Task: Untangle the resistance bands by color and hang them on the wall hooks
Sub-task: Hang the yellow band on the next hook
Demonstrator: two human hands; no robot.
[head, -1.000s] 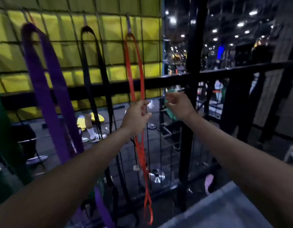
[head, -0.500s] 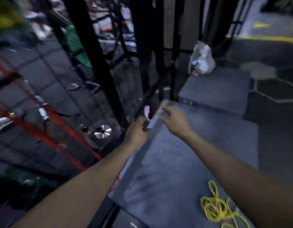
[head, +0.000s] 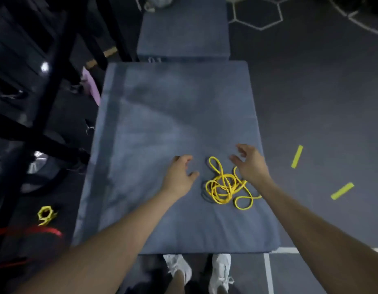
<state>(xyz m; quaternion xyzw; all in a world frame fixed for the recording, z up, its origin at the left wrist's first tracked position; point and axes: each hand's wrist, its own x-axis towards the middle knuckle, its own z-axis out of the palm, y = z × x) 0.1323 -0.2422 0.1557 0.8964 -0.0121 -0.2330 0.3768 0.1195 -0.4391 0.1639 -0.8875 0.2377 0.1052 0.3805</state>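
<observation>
A tangled yellow resistance band (head: 225, 187) lies in loose loops on a blue-grey padded mat (head: 154, 124). My left hand (head: 180, 176) hovers just left of the tangle, fingers loosely spread, holding nothing. My right hand (head: 250, 163) is above the tangle's right side, fingers spread and bent, not touching it as far as I can tell. A red band (head: 46, 231) shows at the lower left by the black rack. The wall hooks are out of view.
A black metal rack (head: 48, 85) stands along the left. A second padded block (head: 183, 28) sits beyond the mat. A pink strip (head: 91, 85) lies beside the mat's left edge. Yellow floor marks (head: 340, 190) are at right. My white shoes (head: 179, 267) stand at the mat's near edge.
My view has swung from the hanging bands on the fence down to the mat. Both hands left the orange band and fence and now reach over the yellow tangle.
</observation>
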